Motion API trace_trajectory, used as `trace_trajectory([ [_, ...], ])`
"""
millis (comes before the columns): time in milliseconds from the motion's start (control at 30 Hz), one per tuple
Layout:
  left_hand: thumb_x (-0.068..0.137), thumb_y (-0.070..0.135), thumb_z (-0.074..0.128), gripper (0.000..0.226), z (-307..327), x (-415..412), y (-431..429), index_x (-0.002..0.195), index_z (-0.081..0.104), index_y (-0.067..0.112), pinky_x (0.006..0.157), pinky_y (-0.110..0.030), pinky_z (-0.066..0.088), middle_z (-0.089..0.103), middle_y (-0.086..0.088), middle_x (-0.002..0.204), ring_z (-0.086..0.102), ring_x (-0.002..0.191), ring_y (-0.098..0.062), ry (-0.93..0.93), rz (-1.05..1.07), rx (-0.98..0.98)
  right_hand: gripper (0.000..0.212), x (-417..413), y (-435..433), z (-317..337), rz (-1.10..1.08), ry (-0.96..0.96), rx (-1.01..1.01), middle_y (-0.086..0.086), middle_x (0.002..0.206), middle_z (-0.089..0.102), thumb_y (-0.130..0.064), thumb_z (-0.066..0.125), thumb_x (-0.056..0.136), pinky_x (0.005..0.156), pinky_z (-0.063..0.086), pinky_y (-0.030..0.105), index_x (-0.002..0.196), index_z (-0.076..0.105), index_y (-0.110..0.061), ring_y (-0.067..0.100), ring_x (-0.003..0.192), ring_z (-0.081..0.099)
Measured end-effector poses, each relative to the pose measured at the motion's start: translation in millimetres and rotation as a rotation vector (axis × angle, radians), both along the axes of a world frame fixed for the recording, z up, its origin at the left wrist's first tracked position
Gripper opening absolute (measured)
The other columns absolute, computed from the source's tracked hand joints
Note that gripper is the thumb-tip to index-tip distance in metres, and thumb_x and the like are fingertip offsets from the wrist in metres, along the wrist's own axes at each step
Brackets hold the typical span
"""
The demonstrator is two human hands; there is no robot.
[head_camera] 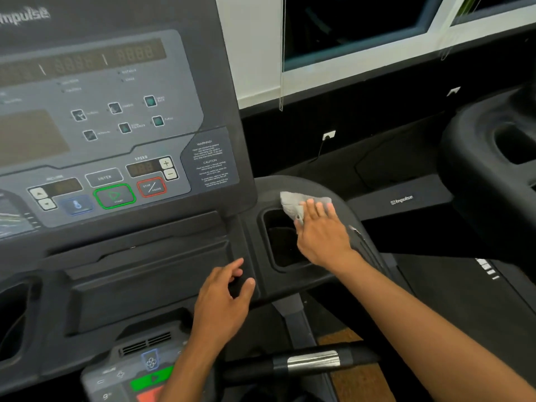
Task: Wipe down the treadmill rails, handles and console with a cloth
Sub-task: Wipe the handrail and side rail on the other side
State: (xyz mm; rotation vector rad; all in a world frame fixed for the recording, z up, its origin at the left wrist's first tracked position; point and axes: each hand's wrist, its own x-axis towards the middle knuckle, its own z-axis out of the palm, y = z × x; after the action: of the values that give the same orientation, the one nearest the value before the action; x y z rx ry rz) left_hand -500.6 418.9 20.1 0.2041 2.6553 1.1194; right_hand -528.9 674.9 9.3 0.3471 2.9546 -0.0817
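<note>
While right hand (322, 239) presses cloth (290, 201), cupholder (278, 242) partly hidden

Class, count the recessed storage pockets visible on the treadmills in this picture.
3. One pocket is by the right hand with the cloth; one at the frame's left edge; one on the neighbouring treadmill, far right. Others may be hidden.

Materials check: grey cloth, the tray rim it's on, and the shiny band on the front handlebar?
Cloth: soft fabric, possibly microfibre, matte grey; it crumples under the right hand.
Tray rim: moulded plastic, matte dark grey, smooth rounded edges.
Handlebar band: likely brushed metal; bright streaky reflections.
</note>
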Motion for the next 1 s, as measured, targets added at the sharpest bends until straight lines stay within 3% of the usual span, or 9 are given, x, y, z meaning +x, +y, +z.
trace_trajectory([
  [200,0.09,0.034,0.077,0.054,-5.0,4.1,2.0,0.141,0.058,0.032,0.096,-0.029,0.047,0.064,0.016,0.115,0.062,0.111,-0.004,0.038,0.038,0.009,0.066,-72.7,-28.9,-14.4,0.146,0.04,-0.037,0.019,0.172,-0.009,-0.041,0.02,0.11,0.128,-0.006,0.053,0.165,-0.004,-0.013,0.037,0.159,-0.009],
  [400,0.087,0.039,0.079,0.063,-3.2,7.5,3.7,0.144,0.051,0.038,0.096,-0.032,0.049,0.06,0.02,0.118,0.059,0.112,-0.001,0.038,0.04,-0.008,0.072,-118.0,-41.0,-19.7,0.324,0.034,-0.054,0.019,0.173,-0.005,-0.041,0.03,0.105,0.128,-0.003,0.052,0.167,0.002,-0.015,0.036,0.159,-0.01],
  [600,0.084,0.038,0.081,0.062,-4.3,4.3,4.9,0.14,0.055,0.037,0.096,-0.038,0.052,0.06,0.021,0.113,0.061,0.109,-0.004,0.051,0.043,-0.037,0.063,-99.9,-1.6,-18.9,0.155,0.075,-0.165,0.01,0.175,-0.002,-0.038,0.023,0.11,0.129,-0.006,0.046,0.167,0.002,-0.02,0.028,0.16,-0.009],
  [767,0.085,0.038,0.08,0.058,-8.4,1.3,11.0,0.138,0.057,0.035,0.097,-0.04,0.051,0.061,0.017,0.111,0.06,0.107,-0.009,0.069,0.03,-0.055,0.062,-38.3,54.6,-17.9,-0.045,0.101,-0.205,0.008,0.171,0.013,-0.036,0.025,0.11,0.129,0.002,0.047,0.167,0.006,-0.019,0.03,0.157,0.01],
  [867,0.087,0.041,0.078,0.057,-11.7,0.2,13.8,0.139,0.056,0.033,0.099,-0.044,0.051,0.064,0.013,0.11,0.06,0.11,-0.013,0.069,0.065,-0.044,0.063,-0.7,68.5,-12.8,-0.168,0.084,-0.286,0.007,0.164,0.022,-0.034,0.029,0.109,0.128,0.013,0.049,0.167,0.007,-0.018,0.032,0.147,0.029],
  [1000,0.087,0.047,0.076,0.058,-15.4,1.8,18.5,0.139,0.055,0.032,0.101,-0.049,0.05,0.065,0.012,0.111,0.059,0.115,-0.018,0.08,0.084,-0.055,0.067,59.1,67.3,-8.3,-0.341,0.06,-0.402,0.008,0.157,0.028,-0.034,0.033,0.109,0.121,0.027,0.047,0.166,0.003,-0.018,0.037,0.136,0.04],
])
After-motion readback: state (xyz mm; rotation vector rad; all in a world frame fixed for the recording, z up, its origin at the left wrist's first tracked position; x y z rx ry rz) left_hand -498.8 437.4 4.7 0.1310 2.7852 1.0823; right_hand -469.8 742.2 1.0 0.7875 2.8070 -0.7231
